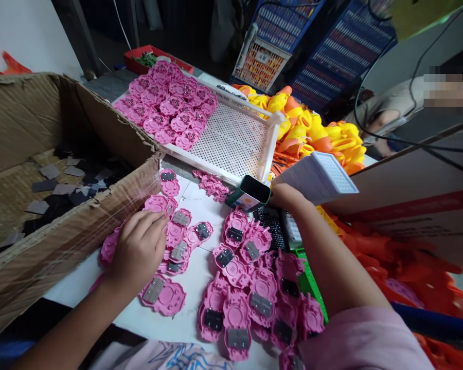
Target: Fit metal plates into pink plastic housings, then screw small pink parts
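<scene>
My left hand (143, 247) lies over the pink plastic shells at the left of the white table, its fingers bent together at a shell (157, 204); whatever is between them is hidden. My right hand (283, 198) reaches beside a dark green open box (250, 192) and a white slotted tray (324, 177) that tilts behind it; its fingers are mostly hidden. Many pink shells with grey or black plates, such as one at the lower left (164, 295) and one near the front edge (237, 318), cover the table. Small pink parts (212, 186) form a pile behind them.
A cardboard box (139, 180) with grey and black pieces stands at the left. Behind is a white mesh tray (235, 139) partly filled with pink shells. Yellow and orange parts (312, 128) are heaped beyond it. A person (389, 113) is at the right.
</scene>
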`<state>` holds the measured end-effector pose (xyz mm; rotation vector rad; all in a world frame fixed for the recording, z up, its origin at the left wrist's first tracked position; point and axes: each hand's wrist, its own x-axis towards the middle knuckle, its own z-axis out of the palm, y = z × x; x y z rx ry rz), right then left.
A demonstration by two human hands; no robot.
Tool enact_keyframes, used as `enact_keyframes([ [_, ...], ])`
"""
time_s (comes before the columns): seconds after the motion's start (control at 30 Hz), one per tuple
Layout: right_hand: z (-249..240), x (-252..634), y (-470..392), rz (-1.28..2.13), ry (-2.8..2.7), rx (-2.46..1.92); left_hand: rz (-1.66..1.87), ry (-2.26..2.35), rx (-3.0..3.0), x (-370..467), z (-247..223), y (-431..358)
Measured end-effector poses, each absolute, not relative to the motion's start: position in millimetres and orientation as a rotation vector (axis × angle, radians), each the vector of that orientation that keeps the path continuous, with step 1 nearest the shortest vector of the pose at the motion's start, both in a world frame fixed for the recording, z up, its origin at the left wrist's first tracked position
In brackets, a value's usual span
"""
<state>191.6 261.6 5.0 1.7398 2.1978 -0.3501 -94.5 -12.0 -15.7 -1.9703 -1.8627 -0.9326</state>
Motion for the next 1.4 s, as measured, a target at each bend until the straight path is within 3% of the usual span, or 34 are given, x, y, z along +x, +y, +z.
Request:
enact_keyframes([
  [0.2, 44, 207, 228, -0.688, 2.493, 2.238, -1.163, -1.527, -2.019, -90, 3, -19],
  [0.3, 61, 211, 179, -1.186, 2.664, 2.398, -1.238, -1.310, -2.206, -78, 14, -25],
  [0.5, 59, 188, 69, -2.363, 2.599, 2.225, -1.420, -0.860, -2.597, -38, 21, -27],
  [0.7, 37, 181, 37, -2.957, 2.169, 2.235, -1.523, -0.531, -2.723, -6, 21, -22],
  [0.93, 25, 193, 37, -3.177, 1.902, 2.239, -1.513, -0.562, -2.759, 3, 16, -16],
  [1.4, 14, 191, 26, -3.056, 1.810, 2.174, -1.689, -0.295, -2.790, -2, 12, -14],
])
